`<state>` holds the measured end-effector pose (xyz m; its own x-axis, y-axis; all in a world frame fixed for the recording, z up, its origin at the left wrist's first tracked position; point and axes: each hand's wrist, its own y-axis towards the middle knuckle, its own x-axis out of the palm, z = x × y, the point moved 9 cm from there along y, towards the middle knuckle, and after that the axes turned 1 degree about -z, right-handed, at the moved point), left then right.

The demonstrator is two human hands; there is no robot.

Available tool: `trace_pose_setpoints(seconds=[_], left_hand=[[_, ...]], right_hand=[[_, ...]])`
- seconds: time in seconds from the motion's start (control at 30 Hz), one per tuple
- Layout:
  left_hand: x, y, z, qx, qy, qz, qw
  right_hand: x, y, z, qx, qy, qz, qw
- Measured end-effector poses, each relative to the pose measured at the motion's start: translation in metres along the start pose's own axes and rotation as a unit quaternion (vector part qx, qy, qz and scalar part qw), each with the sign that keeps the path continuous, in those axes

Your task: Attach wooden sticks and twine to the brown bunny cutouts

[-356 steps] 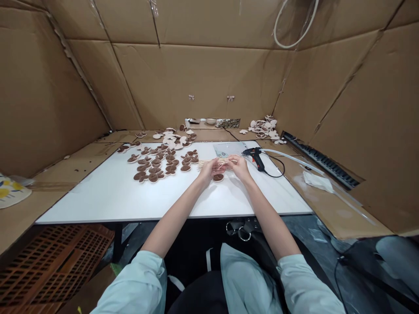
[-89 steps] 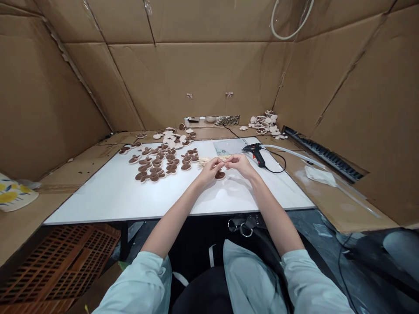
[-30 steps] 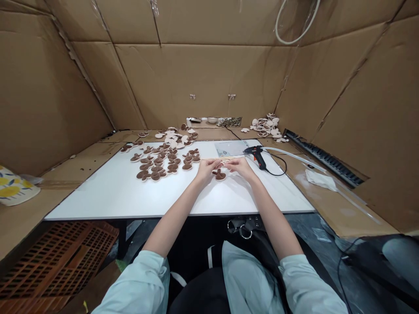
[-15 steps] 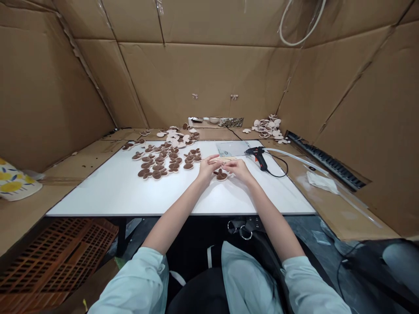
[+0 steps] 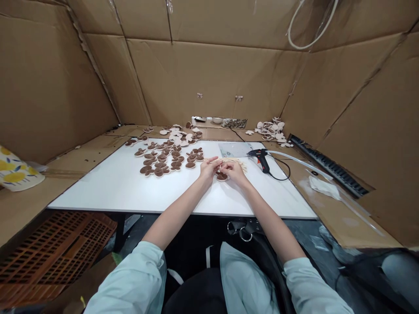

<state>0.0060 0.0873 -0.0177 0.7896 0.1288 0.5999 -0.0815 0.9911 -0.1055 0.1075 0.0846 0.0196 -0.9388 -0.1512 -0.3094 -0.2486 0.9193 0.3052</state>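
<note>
My left hand [image 5: 207, 169] and my right hand [image 5: 234, 171] meet above the white table, fingertips close together. Both pinch a bundle of thin wooden sticks [image 5: 233, 162], which fans out to the right of my right hand. Just below my fingers, a lobed brown-and-cream cutout [image 5: 221, 176] lies on the tabletop, partly under my right hand. Several similar cutouts [image 5: 160, 165] lie in a group to the left of my left hand. A black glue gun [image 5: 262, 159] rests to the right, beyond reach of my fingertips.
A clear plastic sheet [image 5: 232, 149] lies behind my hands. Cream cutouts are heaped at the back left [image 5: 176, 137] and back right [image 5: 270, 131]. Cardboard lines the walls [image 5: 209, 78]. A white cloth [image 5: 322, 187] lies on cardboard at right; an orange crate [image 5: 55, 248] sits below left.
My hands have drawn closer together, and the sticks now fan out to the right of them. The view has drifted slightly, so the table sits a little further right.
</note>
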Motion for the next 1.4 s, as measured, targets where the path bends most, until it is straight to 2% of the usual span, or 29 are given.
trace_pose_setpoints(seconds=[0.13, 0.3, 0.4, 0.53, 0.7, 0.83, 0.97, 1.17, 1.4], left_hand=[[0.004, -0.002, 0.004, 0.012, 0.016, -0.018, 1.0], [0.015, -0.01, 0.018, 0.066, 0.084, -0.06, 0.992], [0.018, -0.012, 0.021, 0.076, 0.099, -0.069, 0.99], [0.017, -0.009, 0.017, 0.059, 0.112, -0.071, 0.989], [0.018, -0.007, 0.007, 0.012, 0.101, -0.088, 0.991], [0.024, -0.007, 0.004, -0.018, 0.074, -0.117, 0.99], [0.024, -0.007, 0.0, -0.057, 0.05, -0.113, 0.991], [0.03, -0.012, -0.001, -0.02, 0.114, -0.154, 0.981], [0.027, -0.008, -0.005, 0.004, 0.158, -0.144, 0.977]], right_hand=[[0.0, -0.002, -0.003, -0.009, -0.005, 0.002, 1.0], [-0.005, -0.004, -0.002, -0.016, -0.023, 0.009, 1.0], [-0.011, -0.005, -0.005, -0.021, 0.007, 0.005, 1.0], [-0.023, -0.006, -0.009, -0.017, 0.069, 0.037, 0.997], [-0.03, -0.007, -0.008, -0.004, 0.107, 0.053, 0.993], [-0.037, -0.007, -0.003, 0.009, 0.095, 0.085, 0.992], [-0.043, -0.007, 0.0, 0.014, 0.066, 0.117, 0.991], [-0.05, -0.007, 0.002, 0.018, 0.034, 0.15, 0.988], [-0.042, -0.007, 0.0, 0.015, 0.055, 0.114, 0.992]])
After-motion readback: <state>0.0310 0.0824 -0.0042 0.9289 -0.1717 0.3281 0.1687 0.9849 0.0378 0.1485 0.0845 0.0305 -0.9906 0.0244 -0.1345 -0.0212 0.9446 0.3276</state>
